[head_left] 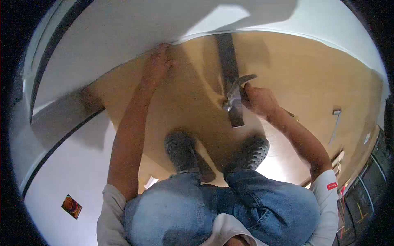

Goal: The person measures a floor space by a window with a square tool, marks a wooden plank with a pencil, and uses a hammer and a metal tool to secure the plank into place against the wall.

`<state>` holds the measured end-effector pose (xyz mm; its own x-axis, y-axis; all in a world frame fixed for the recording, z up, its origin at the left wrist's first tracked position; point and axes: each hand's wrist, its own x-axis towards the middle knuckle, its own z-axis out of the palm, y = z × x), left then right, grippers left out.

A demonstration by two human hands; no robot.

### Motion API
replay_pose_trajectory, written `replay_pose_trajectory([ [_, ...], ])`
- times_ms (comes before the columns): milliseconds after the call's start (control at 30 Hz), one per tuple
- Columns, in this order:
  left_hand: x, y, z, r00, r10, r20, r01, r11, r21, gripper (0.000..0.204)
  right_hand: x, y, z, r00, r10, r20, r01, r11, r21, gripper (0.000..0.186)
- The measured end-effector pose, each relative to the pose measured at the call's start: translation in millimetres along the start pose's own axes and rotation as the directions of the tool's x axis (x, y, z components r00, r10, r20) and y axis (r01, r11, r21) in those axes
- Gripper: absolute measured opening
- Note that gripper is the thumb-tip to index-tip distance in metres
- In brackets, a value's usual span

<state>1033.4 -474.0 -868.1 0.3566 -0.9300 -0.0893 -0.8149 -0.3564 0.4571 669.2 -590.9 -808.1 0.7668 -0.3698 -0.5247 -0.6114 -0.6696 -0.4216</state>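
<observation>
Knees (221, 205) nearest. Right hand (256, 98), grip closed on hammer (234, 92) at 12 o'clock over dark strip (230, 61). Left hand (158, 61) flat on wall edge at 11, empty. Short controlled strikes advisable.

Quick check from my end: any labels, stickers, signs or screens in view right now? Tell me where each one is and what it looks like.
Small red tag: on the white sleeve of the right arm, lower right; rectangular, red with tiny white marks.
Sticker: on the white surface at lower left; small tilted square, dark with orange and red round shapes.
No screens or packages visible.
</observation>
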Motion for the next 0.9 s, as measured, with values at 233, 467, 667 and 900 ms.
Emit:
replay_pose_trajectory([
  [233, -41, -42, -26, 0.966, 0.066, -0.250, -0.043, 0.994, 0.097, 0.025, 59, -33, 11, 0.895, 0.191, -0.402, -0.182, 0.981, 0.061, 0.047],
  [467, -107, -98, -47, 0.930, -0.046, -0.366, 0.107, 0.983, 0.148, 0.021, 79, -52, 2, 0.843, 0.217, -0.493, -0.239, 0.971, 0.018, 0.037],
  [667, -88, 22, -48, 0.893, -0.399, 0.209, 0.450, 0.768, -0.455, 0.041, 94, -99, -11, 0.946, -0.111, -0.305, 0.090, 0.993, -0.081, 0.047],
  [900, -67, 9, 3, 0.818, -0.437, 0.373, 0.519, 0.283, -0.807, 0.058, 119, -159, 2, 0.909, -0.363, -0.204, 0.329, 0.927, -0.181, 0.047],
])
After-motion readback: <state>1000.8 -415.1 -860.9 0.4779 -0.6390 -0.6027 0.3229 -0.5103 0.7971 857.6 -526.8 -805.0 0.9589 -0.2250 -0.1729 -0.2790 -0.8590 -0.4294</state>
